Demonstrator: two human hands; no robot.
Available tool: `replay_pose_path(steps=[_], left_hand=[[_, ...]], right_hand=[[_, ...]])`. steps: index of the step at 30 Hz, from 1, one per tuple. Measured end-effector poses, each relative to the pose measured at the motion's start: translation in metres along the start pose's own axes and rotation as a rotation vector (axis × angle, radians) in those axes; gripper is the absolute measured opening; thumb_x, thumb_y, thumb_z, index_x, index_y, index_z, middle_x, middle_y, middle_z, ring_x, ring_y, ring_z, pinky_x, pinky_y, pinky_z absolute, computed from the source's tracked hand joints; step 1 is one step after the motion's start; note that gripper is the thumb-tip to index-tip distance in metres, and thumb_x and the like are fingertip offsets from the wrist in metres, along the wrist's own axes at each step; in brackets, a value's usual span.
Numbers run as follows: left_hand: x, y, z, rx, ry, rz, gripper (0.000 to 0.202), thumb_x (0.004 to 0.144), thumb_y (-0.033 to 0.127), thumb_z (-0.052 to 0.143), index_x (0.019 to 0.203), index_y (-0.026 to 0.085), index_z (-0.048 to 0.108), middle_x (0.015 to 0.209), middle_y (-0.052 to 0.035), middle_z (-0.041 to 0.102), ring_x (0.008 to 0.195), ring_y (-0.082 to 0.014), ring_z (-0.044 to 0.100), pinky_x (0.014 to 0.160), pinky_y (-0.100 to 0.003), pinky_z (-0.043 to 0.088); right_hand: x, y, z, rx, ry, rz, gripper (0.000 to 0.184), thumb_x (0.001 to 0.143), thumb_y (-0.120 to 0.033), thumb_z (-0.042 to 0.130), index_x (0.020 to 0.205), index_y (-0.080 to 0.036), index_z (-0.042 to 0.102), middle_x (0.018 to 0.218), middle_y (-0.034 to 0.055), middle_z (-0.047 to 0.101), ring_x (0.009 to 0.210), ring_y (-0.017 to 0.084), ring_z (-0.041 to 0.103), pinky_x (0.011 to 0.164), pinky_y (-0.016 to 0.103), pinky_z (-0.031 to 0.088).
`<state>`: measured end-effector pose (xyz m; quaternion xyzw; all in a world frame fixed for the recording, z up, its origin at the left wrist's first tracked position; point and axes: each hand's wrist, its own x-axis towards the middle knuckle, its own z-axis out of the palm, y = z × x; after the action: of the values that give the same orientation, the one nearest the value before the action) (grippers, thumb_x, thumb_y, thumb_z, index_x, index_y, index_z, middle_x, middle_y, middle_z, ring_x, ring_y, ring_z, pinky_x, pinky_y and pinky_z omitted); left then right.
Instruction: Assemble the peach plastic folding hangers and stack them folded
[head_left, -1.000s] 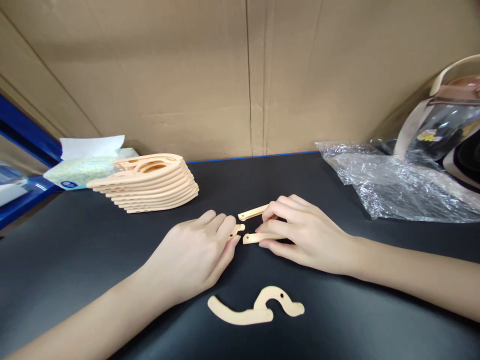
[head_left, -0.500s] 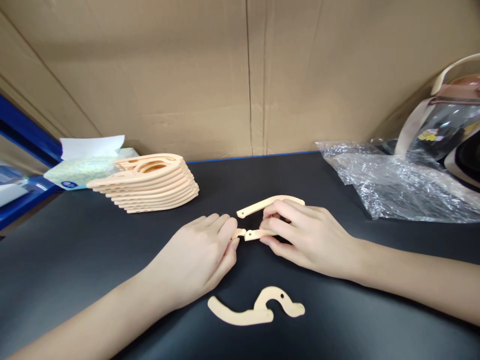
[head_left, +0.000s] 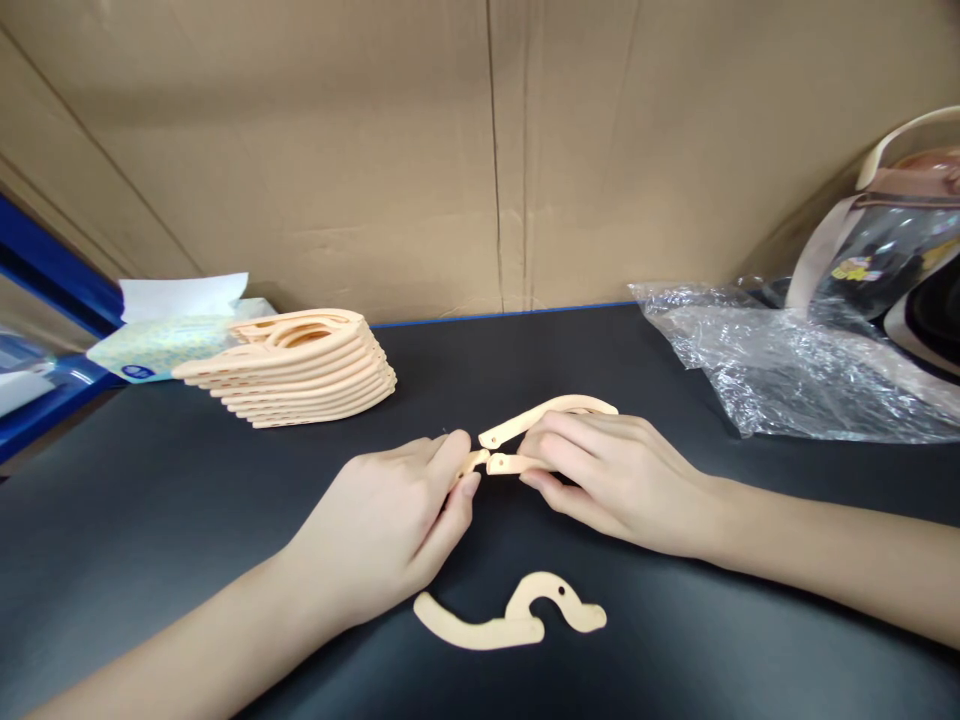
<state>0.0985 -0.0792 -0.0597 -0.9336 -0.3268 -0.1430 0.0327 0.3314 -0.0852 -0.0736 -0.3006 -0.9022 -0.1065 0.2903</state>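
Note:
My left hand [head_left: 390, 520] is closed, pinching the end of a small peach plastic piece [head_left: 474, 461] at the middle of the black table [head_left: 187, 500]. My right hand [head_left: 611, 478] is closed round a curved peach plastic arm [head_left: 551, 412], whose two ends stick out toward the left hand. The tips of the two pieces meet between my hands. A hook-shaped peach piece [head_left: 514, 615] lies flat on the table below my hands, untouched.
A stack of several finished peach hangers [head_left: 300, 368] sits at the back left, beside a tissue pack [head_left: 161, 335]. Crumpled clear plastic bag [head_left: 787, 365] and a shiny bag [head_left: 892, 240] lie at the right. A cardboard wall [head_left: 450, 150] stands behind.
My right hand has lifted and turned its curved piece, showing more of its arc. My left hand has drawn in to a tighter pinch, bringing the two tips together.

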Motion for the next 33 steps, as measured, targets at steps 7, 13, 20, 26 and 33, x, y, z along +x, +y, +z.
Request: replay_pose_path(steps=[7, 13, 20, 26, 33], left_hand=[[0.0009, 0.0000, -0.0012, -0.070, -0.024, 0.027, 0.016, 0.099, 0.022, 0.033, 0.084, 0.022, 0.036, 0.066, 0.0043, 0.050, 0.050, -0.0130, 0.048, 0.048, -0.024, 0.030], [0.0004, 0.0010, -0.0012, -0.074, -0.045, 0.012, 0.012, 0.096, 0.023, 0.035, 0.085, 0.022, 0.039, 0.063, 0.0052, 0.053, 0.046, -0.0126, 0.049, 0.046, -0.024, 0.030], [0.0003, 0.0002, 0.0058, -0.022, 0.009, 0.009, 0.030, 0.105, 0.040, 0.024, 0.084, 0.023, 0.038, 0.053, 0.0083, 0.048, 0.036, -0.0116, 0.045, 0.040, -0.021, 0.026], [0.0010, 0.0035, 0.0033, 0.115, 0.035, 0.081, 0.042, 0.106, 0.039, 0.013, 0.078, 0.022, 0.038, 0.051, 0.0058, 0.052, 0.034, -0.0119, 0.048, 0.037, -0.022, 0.025], [0.0030, 0.0047, -0.0013, 0.228, 0.068, 0.171, 0.047, 0.107, 0.038, 0.015, 0.072, 0.020, 0.041, 0.049, 0.0047, 0.050, 0.032, -0.0103, 0.048, 0.035, -0.024, 0.025]], right_hand=[[-0.0003, 0.0004, -0.0008, 0.008, -0.033, -0.016, 0.018, 0.097, -0.021, 0.050, 0.089, -0.015, 0.064, 0.096, 0.0054, 0.070, 0.078, 0.016, 0.066, 0.069, 0.029, 0.050], [0.0014, -0.0004, -0.0019, 0.056, -0.046, -0.014, 0.022, 0.098, -0.021, 0.047, 0.084, -0.015, 0.062, 0.082, 0.0048, 0.067, 0.077, 0.017, 0.061, 0.069, 0.029, 0.048], [-0.0005, 0.0017, -0.0026, 0.166, -0.086, 0.002, 0.021, 0.100, -0.022, 0.045, 0.089, -0.014, 0.061, 0.088, 0.0067, 0.065, 0.080, 0.017, 0.060, 0.068, 0.027, 0.049], [-0.0016, 0.0025, -0.0019, 0.251, -0.109, 0.023, 0.025, 0.101, -0.024, 0.044, 0.089, -0.013, 0.062, 0.088, 0.0073, 0.064, 0.079, 0.017, 0.060, 0.067, 0.027, 0.050], [-0.0012, 0.0033, -0.0022, 0.316, -0.101, 0.029, 0.025, 0.102, -0.027, 0.043, 0.091, -0.014, 0.061, 0.088, 0.0070, 0.064, 0.079, 0.016, 0.060, 0.066, 0.026, 0.049]])
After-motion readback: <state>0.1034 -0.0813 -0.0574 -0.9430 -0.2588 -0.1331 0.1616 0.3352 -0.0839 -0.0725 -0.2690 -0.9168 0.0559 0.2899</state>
